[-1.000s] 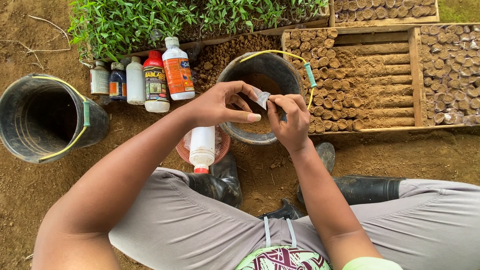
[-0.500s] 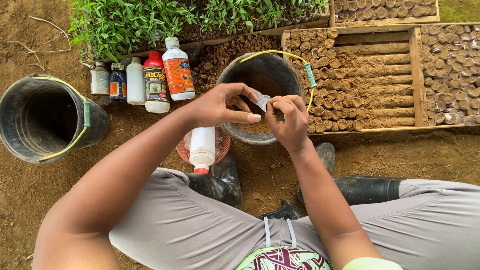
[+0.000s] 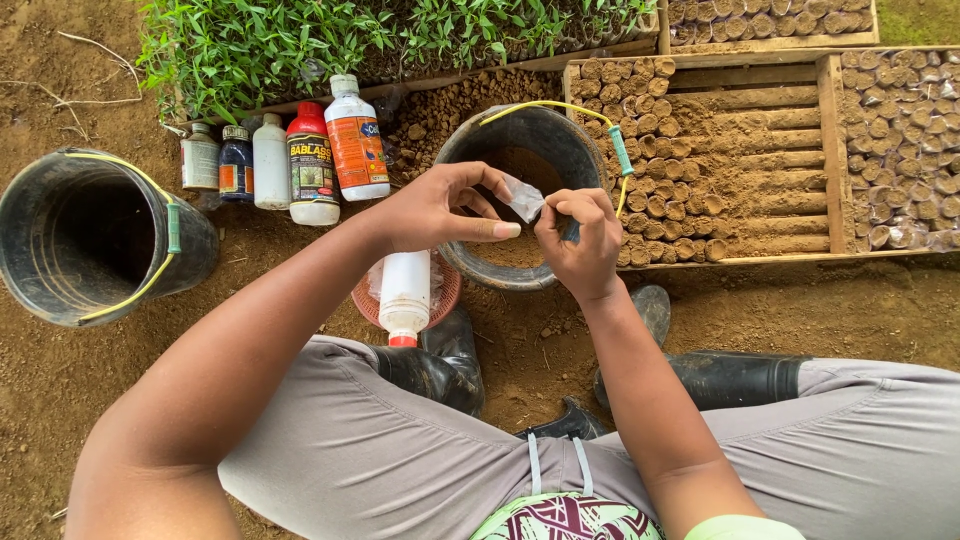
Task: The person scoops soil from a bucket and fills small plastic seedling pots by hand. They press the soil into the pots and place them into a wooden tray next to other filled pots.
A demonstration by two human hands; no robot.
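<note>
Clear plastic, thin and crinkled: the bag (image 3: 523, 197) is a small, limp sleeve that looks almost weightless. I judge it soft and a little slippery, easy to crush or tear, with no stiffness to stand by itself. The best hold looks like a light pinch at the rim, 1 side to each hand, so the mouth can be spread without the film folding shut. It appears empty and half see-through, pale against the dark behind it, with glints along its creases.

It hangs in the air over the near rim of a black bucket (image 3: 580, 150) that holds brown soil. The left hand (image 3: 440, 210) pinches its left edge between thumb and curled fingers; the right hand (image 3: 580, 240) grips its right lower edge with closed fingertips. Both hands are shut on the bag, close together.

Below the left hand a white bottle (image 3: 404, 295) lies in a red basket (image 3: 440, 300) on the ground. Left of the bucket stand 5 bottles (image 3: 300, 160) in a row, with a second, empty-looking black bucket (image 3: 100, 235) beyond them. Right of the bucket a wooden crate (image 3: 740, 150) holds rows of soil-filled bags and packed earth. Green seedlings (image 3: 330, 40) run along the top. Grey trousers and black boots (image 3: 440, 365) show at the bottom.
</note>
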